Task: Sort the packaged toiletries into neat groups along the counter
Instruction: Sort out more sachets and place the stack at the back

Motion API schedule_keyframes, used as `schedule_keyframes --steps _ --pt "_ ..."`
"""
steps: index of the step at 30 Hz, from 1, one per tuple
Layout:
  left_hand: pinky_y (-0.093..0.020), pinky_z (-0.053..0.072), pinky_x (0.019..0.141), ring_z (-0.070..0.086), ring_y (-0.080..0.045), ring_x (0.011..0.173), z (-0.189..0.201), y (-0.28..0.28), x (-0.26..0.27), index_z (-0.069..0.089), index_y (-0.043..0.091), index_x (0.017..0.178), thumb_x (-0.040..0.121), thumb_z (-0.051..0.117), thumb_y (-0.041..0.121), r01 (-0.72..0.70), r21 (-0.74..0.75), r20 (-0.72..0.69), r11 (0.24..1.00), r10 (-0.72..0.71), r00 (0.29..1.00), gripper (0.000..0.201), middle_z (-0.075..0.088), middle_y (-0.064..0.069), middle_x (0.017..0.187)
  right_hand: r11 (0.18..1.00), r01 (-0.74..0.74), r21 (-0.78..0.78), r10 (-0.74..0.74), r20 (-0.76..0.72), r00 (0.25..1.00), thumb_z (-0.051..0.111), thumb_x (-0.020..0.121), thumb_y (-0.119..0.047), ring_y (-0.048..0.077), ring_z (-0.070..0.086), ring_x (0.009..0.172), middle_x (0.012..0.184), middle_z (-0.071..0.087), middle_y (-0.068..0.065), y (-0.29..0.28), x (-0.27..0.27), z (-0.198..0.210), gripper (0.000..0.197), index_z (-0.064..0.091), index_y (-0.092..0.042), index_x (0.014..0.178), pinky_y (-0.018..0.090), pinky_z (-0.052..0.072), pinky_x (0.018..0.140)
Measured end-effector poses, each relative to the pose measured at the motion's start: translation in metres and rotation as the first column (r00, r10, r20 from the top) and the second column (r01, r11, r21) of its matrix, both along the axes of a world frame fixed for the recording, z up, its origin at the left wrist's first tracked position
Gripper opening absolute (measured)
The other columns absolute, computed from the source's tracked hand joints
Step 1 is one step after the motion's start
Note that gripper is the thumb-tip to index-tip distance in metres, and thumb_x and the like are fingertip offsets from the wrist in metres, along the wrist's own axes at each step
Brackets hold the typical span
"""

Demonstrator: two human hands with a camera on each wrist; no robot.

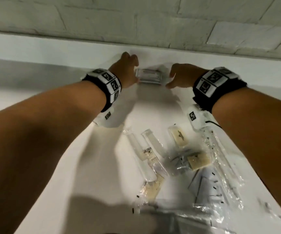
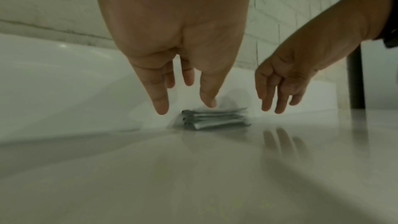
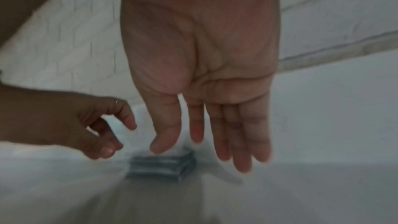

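A small stack of flat grey-white sachets (image 1: 149, 76) lies at the far side of the white counter (image 1: 153, 107), close to the raised back ledge. My left hand (image 1: 134, 68) is at the stack's left end and my right hand (image 1: 171, 78) at its right end. In the left wrist view the left hand (image 2: 185, 106) hangs fingers-down just over the stack (image 2: 215, 118), holding nothing. In the right wrist view the right hand (image 3: 200, 157) has straight fingers above the blurred stack (image 3: 161, 166). Whether either hand touches the stack is unclear.
A loose pile of packaged toiletries lies nearer me: clear-wrapped toothbrushes (image 1: 146, 154), cream sachets (image 1: 178, 135), crinkled clear bags (image 1: 220, 166). A pale tiled wall (image 1: 136, 22) rises behind the back ledge (image 1: 52, 48). A dark post (image 2: 355, 83) stands at the right.
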State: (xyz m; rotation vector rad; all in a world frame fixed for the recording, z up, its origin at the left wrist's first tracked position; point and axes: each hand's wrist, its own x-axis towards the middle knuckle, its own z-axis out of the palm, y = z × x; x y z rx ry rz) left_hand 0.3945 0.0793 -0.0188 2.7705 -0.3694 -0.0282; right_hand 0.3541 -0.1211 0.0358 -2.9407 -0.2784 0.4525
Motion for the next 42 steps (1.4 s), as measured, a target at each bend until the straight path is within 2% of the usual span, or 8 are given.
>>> schedule_keyframes --steps 3,6,9,13,20,28,34,42 --pt "-0.029 0.039 0.086 0.055 -0.029 0.109 0.016 0.003 -0.036 0.052 0.016 0.124 0.086 0.066 0.032 0.075 0.012 -0.008 0.997 -0.074 0.997 0.043 0.046 -0.011 0.131 0.998 0.012 -0.057 -0.021 -0.174 0.985 0.062 0.090 -0.038 0.023 0.062 0.102 0.118 0.062 0.004 -0.024 -0.028 0.007 0.037 0.059 -0.021 0.123 0.035 0.053 0.078" --pt "-0.026 0.035 0.101 0.048 -0.021 0.125 0.018 -0.008 -0.093 0.048 0.027 0.137 0.091 0.059 0.037 0.431 0.135 -0.251 0.892 -0.390 0.886 0.048 0.046 -0.001 0.140 0.992 -0.092 -0.081 0.055 -0.380 0.923 0.069 0.078 -0.049 0.017 0.060 0.103 0.122 0.059 -0.007 -0.039 -0.076 -0.007 0.047 0.056 -0.038 0.123 0.036 0.054 0.082" --pt "-0.036 0.029 0.113 0.033 -0.018 0.137 0.002 -0.020 -0.154 0.040 0.037 0.143 0.090 0.056 0.044 0.605 0.170 -0.400 0.778 -0.506 0.764 0.055 0.032 0.003 0.152 0.956 -0.202 -0.211 0.137 -0.286 0.948 0.068 0.078 -0.050 0.021 0.056 0.103 0.119 0.051 0.000 -0.046 -0.132 -0.033 0.061 0.048 -0.035 0.134 0.038 0.049 0.088" --pt "-0.032 0.031 0.111 0.033 -0.015 0.136 -0.009 -0.011 -0.192 0.045 0.036 0.140 0.092 0.058 0.034 0.533 0.121 -0.343 0.837 -0.469 0.814 0.050 0.033 0.005 0.149 0.986 -0.120 -0.119 0.091 -0.221 0.971 0.068 0.084 -0.036 0.018 0.050 0.102 0.109 0.043 -0.005 -0.059 -0.181 -0.038 0.062 0.042 -0.042 0.140 0.036 0.046 0.087" --pt "-0.036 0.043 0.100 0.048 -0.015 0.120 0.005 0.000 -0.231 0.058 0.036 0.125 0.086 0.059 0.038 0.451 0.257 -0.277 0.855 -0.382 0.882 0.039 0.049 0.009 0.133 0.987 -0.007 0.159 0.004 0.016 1.000 0.067 0.086 -0.022 0.013 0.054 0.101 0.101 0.065 -0.011 -0.082 -0.247 -0.024 0.018 0.073 -0.030 0.101 0.030 0.046 0.087" --pt "-0.030 0.043 0.080 0.058 -0.021 0.104 0.001 -0.075 -0.256 0.061 0.026 0.119 0.096 0.042 0.031 0.420 0.279 -0.155 0.864 -0.391 0.907 0.030 0.061 0.002 0.116 0.985 -0.002 -0.171 -0.016 -0.103 0.995 0.060 0.090 -0.024 0.021 0.055 0.112 0.119 0.056 -0.002 -0.096 -0.272 -0.036 0.036 0.060 -0.027 0.126 0.033 0.046 0.089" --pt "-0.034 0.046 0.079 0.056 -0.030 0.096 -0.004 -0.111 -0.254 0.059 0.012 0.102 0.087 0.056 0.040 0.350 0.252 -0.149 0.902 -0.321 0.935 0.032 0.051 -0.008 0.102 0.985 -0.119 -0.123 0.119 -0.007 0.993 0.061 0.088 -0.022 0.020 0.057 0.100 0.106 0.055 -0.004 -0.092 -0.274 -0.039 0.025 0.069 -0.031 0.110 0.037 0.051 0.082" --pt "-0.039 0.048 0.087 0.056 -0.032 0.110 0.001 -0.127 -0.252 0.037 0.009 0.132 0.074 0.080 0.029 0.048 0.127 -0.353 0.991 0.000 0.936 0.075 0.048 -0.014 0.128 0.981 -0.082 -0.177 0.066 -0.095 0.993 0.079 0.069 -0.044 0.020 0.048 0.096 0.106 0.045 -0.005 -0.129 -0.269 -0.053 0.052 0.053 -0.027 0.111 0.031 0.041 0.074"
